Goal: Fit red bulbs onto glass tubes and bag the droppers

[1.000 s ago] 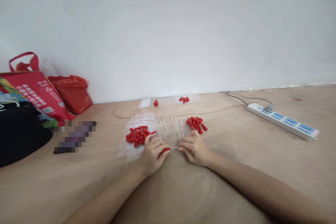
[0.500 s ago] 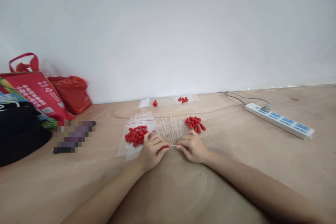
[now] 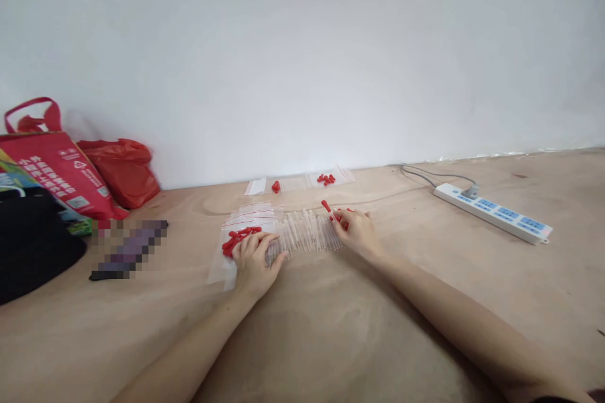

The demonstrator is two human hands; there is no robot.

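Note:
In my right hand [image 3: 361,234] is a dropper [image 3: 326,206], its red rubber bulb up and its clear tube between thumb and fingers. Beneath and behind that hand lies a pile of red-bulbed pieces [image 3: 348,210], mostly hidden. My left hand [image 3: 254,264] is open, fingers spread over the near edge of a heap of red rubber bulbs [image 3: 240,238]. That heap rests on clear zip bags [image 3: 250,213]. Between my hands, a row of clear thin tubes [image 3: 305,231] lies on the wooden table [image 3: 302,327].
Near the wall lie small groups of red bulbs [image 3: 326,179] on clear bags. A power strip [image 3: 491,211] with a plugged-in cord sits at the right. Red bags [image 3: 125,170], a black hat [image 3: 38,242] and a pixelated dark object [image 3: 132,249] are at the left.
My hands have parted. The right carried the dropper away from me to the right pile and tipped its bulb upward; the left let go of the bulb and moved left to the heap.

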